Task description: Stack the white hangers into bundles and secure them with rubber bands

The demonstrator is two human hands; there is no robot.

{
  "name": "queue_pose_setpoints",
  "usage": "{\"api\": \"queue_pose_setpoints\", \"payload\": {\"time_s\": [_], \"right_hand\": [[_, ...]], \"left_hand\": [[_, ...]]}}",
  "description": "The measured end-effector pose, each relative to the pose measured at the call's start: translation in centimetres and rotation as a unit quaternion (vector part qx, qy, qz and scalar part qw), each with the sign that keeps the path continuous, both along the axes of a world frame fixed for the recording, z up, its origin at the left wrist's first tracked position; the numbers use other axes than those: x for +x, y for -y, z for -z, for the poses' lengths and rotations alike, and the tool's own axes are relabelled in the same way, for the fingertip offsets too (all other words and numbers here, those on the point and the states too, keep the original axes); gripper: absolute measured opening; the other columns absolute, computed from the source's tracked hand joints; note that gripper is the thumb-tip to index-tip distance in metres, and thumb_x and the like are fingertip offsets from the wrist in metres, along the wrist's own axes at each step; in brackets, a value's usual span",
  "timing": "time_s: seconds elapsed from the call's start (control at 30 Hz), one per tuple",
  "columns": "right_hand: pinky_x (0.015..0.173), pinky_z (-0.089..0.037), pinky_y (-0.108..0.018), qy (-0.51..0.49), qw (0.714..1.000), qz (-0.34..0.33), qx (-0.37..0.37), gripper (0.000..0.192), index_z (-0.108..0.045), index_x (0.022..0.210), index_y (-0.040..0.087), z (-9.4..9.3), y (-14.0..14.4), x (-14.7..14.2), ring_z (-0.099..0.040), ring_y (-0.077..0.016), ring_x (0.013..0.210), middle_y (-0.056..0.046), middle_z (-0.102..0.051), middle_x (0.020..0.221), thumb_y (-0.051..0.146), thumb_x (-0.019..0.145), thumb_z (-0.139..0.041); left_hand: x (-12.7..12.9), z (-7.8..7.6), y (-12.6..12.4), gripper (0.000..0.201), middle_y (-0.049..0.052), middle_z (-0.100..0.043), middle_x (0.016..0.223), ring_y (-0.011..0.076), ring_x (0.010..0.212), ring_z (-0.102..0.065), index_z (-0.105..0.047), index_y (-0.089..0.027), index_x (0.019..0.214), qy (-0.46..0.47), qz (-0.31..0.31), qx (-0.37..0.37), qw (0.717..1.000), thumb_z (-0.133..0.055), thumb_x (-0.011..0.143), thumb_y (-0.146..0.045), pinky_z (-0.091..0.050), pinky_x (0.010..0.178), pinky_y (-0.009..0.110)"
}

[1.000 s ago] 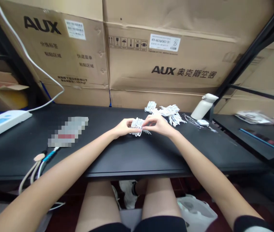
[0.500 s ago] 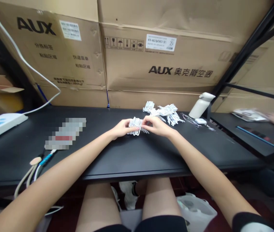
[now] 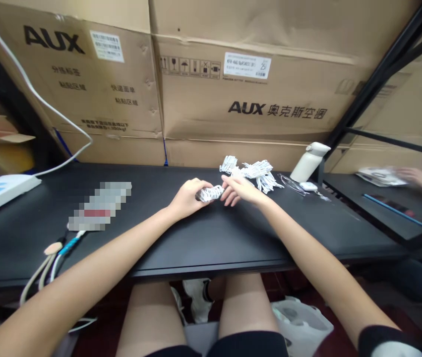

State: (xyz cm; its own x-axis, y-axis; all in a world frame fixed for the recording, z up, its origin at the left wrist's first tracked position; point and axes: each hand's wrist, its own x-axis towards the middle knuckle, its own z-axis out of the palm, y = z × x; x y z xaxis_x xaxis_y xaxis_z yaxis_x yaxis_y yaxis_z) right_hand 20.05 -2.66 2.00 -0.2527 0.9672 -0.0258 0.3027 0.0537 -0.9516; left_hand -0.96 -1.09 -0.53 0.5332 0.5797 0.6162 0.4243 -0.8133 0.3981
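Observation:
My left hand (image 3: 191,197) is closed around a compact bundle of thin white wire pieces (image 3: 211,194), which look like hooks with bent ends. Its thumb lies over the top of the bundle, just above the black table. At the bundle's right end is my right hand (image 3: 237,191), its fingers apart and holding nothing; whether a fingertip touches the wires I cannot tell. Behind that hand lies a loose heap of the same white wire pieces (image 3: 261,171), with a smaller neat stack (image 3: 229,163) at its left.
On the black table (image 3: 196,248) a blurred-out phone-like object (image 3: 101,206) with cables lies left, near a white power strip (image 3: 6,193). A cream bottle (image 3: 310,162) and a small white case (image 3: 308,186) stand right. Cardboard boxes (image 3: 203,109) wall the back. Another person's hand (image 3: 415,176) is far right.
The bundle in my left hand has turned so its end faces me. My right hand's fingers have let go of the wires and spread apart.

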Motion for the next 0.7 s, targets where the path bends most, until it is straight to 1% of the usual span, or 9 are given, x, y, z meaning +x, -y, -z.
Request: {"api": "queue_pose_setpoints", "payload": {"time_s": [0.03, 0.1, 0.2, 0.27, 0.37, 0.47, 0.53, 0.63, 0.7], "right_hand": [[0.043, -0.051, -0.025, -0.021, 0.999, -0.026, -0.034, 0.046, -0.053, 0.083, 0.018, 0.0, 0.2, -0.1, -0.065, -0.0164, 0.053, -0.007, -0.068, 0.069, 0.063, 0.08, -0.053], [0.05, -0.054, -0.025, -0.068, 0.995, -0.063, -0.038, 0.039, -0.054, 0.087, 0.018, 0.0, 0.4, -0.4, -0.066, -0.0156, 0.061, -0.005, -0.068, 0.075, 0.054, 0.076, -0.065], [0.06, -0.057, -0.025, -0.119, 0.991, -0.068, 0.01, 0.035, -0.057, 0.085, 0.017, 0.2, 0.6, -0.7, -0.066, -0.0135, 0.071, -0.001, -0.066, 0.077, 0.038, 0.066, -0.077], [0.062, -0.057, -0.025, -0.126, 0.989, -0.075, 0.033, 0.035, -0.057, 0.084, 0.017, 0.4, 0.6, -0.7, -0.065, -0.0132, 0.074, -0.001, -0.066, 0.082, 0.033, 0.062, -0.08], [0.063, -0.057, -0.026, -0.109, 0.987, -0.096, 0.063, 0.039, -0.058, 0.086, 0.017, 0.5, 0.5, -0.8, -0.066, -0.0141, 0.076, -0.002, -0.066, 0.087, 0.03, 0.058, -0.081], [0.063, -0.056, -0.027, -0.083, 0.986, -0.111, 0.089, 0.036, -0.058, 0.091, 0.018, 0.2, 0.7, -0.8, -0.067, -0.0151, 0.074, -0.002, -0.066, 0.084, 0.035, 0.065, -0.077], [0.06, -0.055, -0.027, -0.062, 0.986, -0.119, 0.098, 0.033, -0.057, 0.094, 0.018, -0.1, 0.8, -0.7, -0.068, -0.0157, 0.069, -0.003, -0.067, 0.08, 0.04, 0.073, -0.07], [0.053, -0.05, -0.025, -0.007, 0.985, -0.128, 0.12, 0.033, -0.055, 0.099, 0.018, -0.5, 1.1, -0.4, -0.066, -0.015, 0.059, -0.002, -0.067, 0.074, 0.044, 0.079, -0.063], [0.05, -0.046, -0.023, 0.053, 0.976, -0.115, 0.175, 0.032, -0.058, 0.099, 0.019, -0.6, 1.3, -0.3, -0.061, -0.0119, 0.053, -0.002, -0.067, 0.075, 0.044, 0.08, -0.062]], "left_hand": [[0.0, -0.1, 0.0, 0.023, 0.007, -0.068, 0.093, 0.0207, 0.088, -0.06, -0.065, -0.017, 0.097, -0.025, 0.003, 0.061, 0.998, -0.064, 0.076, -0.026, -0.043, 0.084, 0.035], [0.1, -0.2, 0.1, 0.019, 0.008, -0.068, 0.096, 0.0222, 0.097, -0.059, -0.065, -0.019, 0.098, -0.059, 0.014, 0.15, 0.987, -0.057, 0.081, -0.017, -0.041, 0.09, 0.039], [0.0, -0.2, -0.1, 0.021, 0.011, -0.064, 0.112, 0.0252, 0.109, -0.054, -0.062, -0.018, 0.1, -0.043, -0.021, 0.203, 0.978, -0.054, 0.082, -0.014, -0.04, 0.093, 0.043], [-0.2, -0.1, -0.2, 0.021, 0.014, -0.059, 0.121, 0.0266, 0.114, -0.051, -0.06, -0.016, 0.101, -0.019, -0.044, 0.198, 0.979, -0.056, 0.081, -0.016, -0.042, 0.094, 0.043], [-0.6, 0.1, -0.5, 0.027, 0.014, -0.051, 0.129, 0.0246, 0.116, -0.051, -0.059, -0.016, 0.107, -0.017, -0.036, 0.157, 0.987, -0.056, 0.081, -0.017, -0.046, 0.092, 0.039], [-0.7, 0.3, -0.6, 0.033, 0.013, -0.04, 0.14, 0.0227, 0.114, -0.054, -0.059, -0.019, 0.113, -0.019, -0.026, 0.114, 0.993, -0.055, 0.081, -0.016, -0.049, 0.087, 0.035], [-0.7, 0.3, -0.5, 0.032, 0.012, -0.036, 0.144, 0.0225, 0.114, -0.054, -0.06, -0.02, 0.112, -0.007, -0.027, 0.105, 0.994, -0.053, 0.081, -0.014, -0.049, 0.086, 0.035], [-0.6, 0.1, -0.4, 0.029, 0.011, -0.036, 0.145, 0.0222, 0.113, -0.054, -0.062, -0.02, 0.108, -0.003, -0.023, 0.101, 0.995, -0.049, 0.083, -0.014, -0.049, 0.084, 0.035], [-0.6, 0.2, -0.4, 0.027, 0.011, -0.039, 0.142, 0.0225, 0.111, -0.055, -0.063, -0.02, 0.105, -0.01, -0.01, 0.091, 0.996, -0.049, 0.083, -0.014, -0.049, 0.083, 0.035]]}}
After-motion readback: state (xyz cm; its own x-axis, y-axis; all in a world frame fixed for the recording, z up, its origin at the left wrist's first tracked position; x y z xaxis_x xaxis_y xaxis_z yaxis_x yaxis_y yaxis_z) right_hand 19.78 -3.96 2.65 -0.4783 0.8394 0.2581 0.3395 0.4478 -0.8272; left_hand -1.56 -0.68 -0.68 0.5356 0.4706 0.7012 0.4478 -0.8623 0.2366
